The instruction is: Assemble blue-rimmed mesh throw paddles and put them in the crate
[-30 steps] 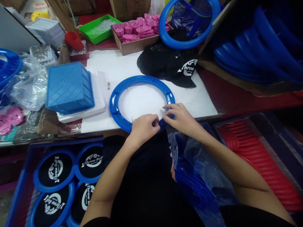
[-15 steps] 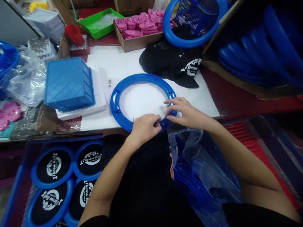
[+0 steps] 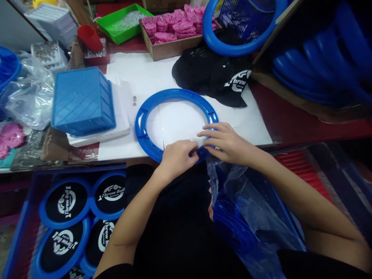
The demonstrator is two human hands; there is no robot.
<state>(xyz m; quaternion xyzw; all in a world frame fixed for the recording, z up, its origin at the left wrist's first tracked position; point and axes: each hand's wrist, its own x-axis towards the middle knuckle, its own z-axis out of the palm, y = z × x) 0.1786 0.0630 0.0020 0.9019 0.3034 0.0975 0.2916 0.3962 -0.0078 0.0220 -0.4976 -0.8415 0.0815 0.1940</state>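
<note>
A blue plastic ring (image 3: 145, 144) lies flat on the white sheet at the front of the bench, its ribbed channel side facing up. Curled over the near edge of this ring is my left hand (image 3: 179, 157), with thumb and fingers closed on the rim. My right hand (image 3: 226, 144) rests over the ring's lower right part, fingers apart and stretched toward the middle. Whether anything small sits under its fingertips cannot be made out. Left of the ring lie small metal pieces (image 3: 134, 100).
Black printed fabric (image 3: 209, 73) lies behind the ring. A blue crate (image 3: 83, 101) stands left, a box of pink pieces (image 3: 176, 45) and a green tray (image 3: 109, 31) at the back. Finished-looking "Throw Ball" discs (image 3: 65, 202) fill a bin below left; a clear bag (image 3: 250, 201) hangs below right.
My right hand's fingers have shifted slightly inward over the ring's edge. My left hand keeps its hold, and the ring stays in place. The view has moved a little.
</note>
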